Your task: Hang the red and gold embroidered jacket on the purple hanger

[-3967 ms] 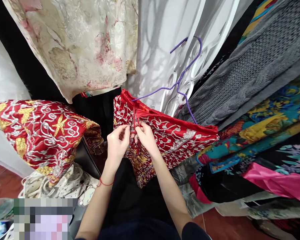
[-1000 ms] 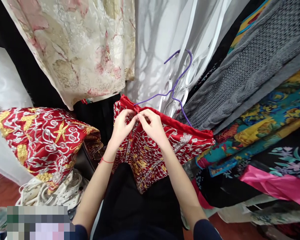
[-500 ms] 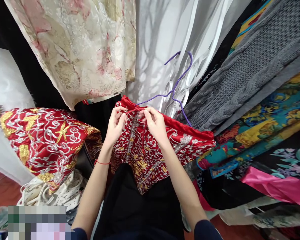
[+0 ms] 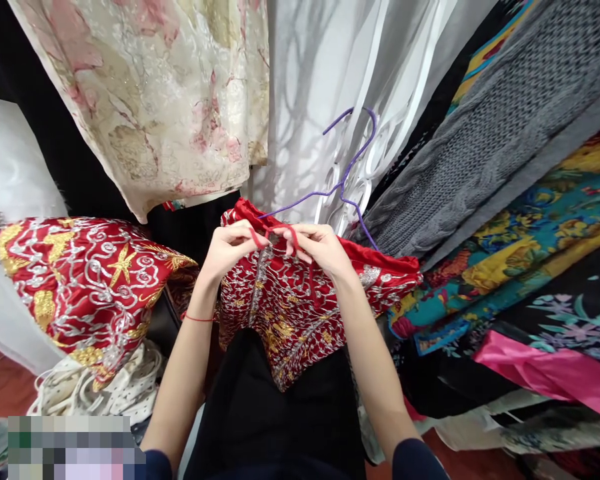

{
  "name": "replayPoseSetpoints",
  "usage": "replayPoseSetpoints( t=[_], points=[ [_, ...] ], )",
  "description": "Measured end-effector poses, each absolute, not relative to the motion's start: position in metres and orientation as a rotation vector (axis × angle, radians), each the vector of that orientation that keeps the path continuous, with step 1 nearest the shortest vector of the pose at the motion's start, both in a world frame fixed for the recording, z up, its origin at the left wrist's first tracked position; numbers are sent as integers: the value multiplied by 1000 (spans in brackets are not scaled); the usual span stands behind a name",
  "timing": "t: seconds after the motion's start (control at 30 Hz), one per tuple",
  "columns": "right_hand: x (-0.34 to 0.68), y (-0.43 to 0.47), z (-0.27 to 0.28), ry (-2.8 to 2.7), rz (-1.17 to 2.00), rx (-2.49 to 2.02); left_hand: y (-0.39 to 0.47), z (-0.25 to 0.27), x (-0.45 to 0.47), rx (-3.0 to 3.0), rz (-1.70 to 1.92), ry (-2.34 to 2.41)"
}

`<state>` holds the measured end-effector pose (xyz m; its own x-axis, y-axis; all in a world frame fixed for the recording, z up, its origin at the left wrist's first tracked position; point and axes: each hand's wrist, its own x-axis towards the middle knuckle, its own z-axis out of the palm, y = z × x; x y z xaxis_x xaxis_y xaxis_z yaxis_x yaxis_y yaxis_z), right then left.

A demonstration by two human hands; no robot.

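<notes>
A red garment (image 4: pixel 280 313) with silver and gold embroidery hangs in front of me, its plain red edge running along the top. A purple hanger (image 4: pixel 347 170) sticks up out of that edge, its hook free. My left hand (image 4: pixel 233 245) pinches one part of a thin red drawstring (image 4: pixel 258 238) at the garment's top edge. Close beside it, my right hand (image 4: pixel 320 248) is closed on another part of the same drawstring, which loops over its fingers. One cord end dangles below the right hand. The fingertips partly hide where the strands cross.
Another red embroidered cloth (image 4: pixel 95 287) lies at the left, above a cream dotted fabric heap (image 4: pixel 105 387). A cream floral garment (image 4: pixel 180 100) hangs at upper left. Grey knitwear (image 4: pixel 495 133) and a teal floral garment (image 4: pixel 520 247) hang at right, with white hangers (image 4: pixel 380 133) behind.
The drawstring now forms a loop over my right hand's fingers. My right hand has turned and shifted slightly right and down; my left hand has moved slightly left and down.
</notes>
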<state>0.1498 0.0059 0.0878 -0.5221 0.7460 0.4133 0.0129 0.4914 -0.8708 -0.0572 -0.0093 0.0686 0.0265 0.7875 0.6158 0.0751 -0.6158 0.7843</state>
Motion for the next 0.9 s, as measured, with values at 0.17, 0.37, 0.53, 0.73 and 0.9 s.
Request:
replayPoseSetpoints(
  t=[0.17,0.37,0.53,0.73,0.9],
  points=[
    [142,13,84,-2125,497,-519,-17,75,-58,1807,1298,900],
    [136,8,82,-2259,110,-660,-16,71,-54,1724,1301,982],
    [124,-1,74,-2053,126,-821,-13,68,-49,1593,1589,1068],
    [128,-2,68,-1871,209,-951,-12,77,-48,1893,1787,1444],
    [135,-8,73,-1886,70,-1091,4,77,-60,2020,1908,1943]
  ],
)
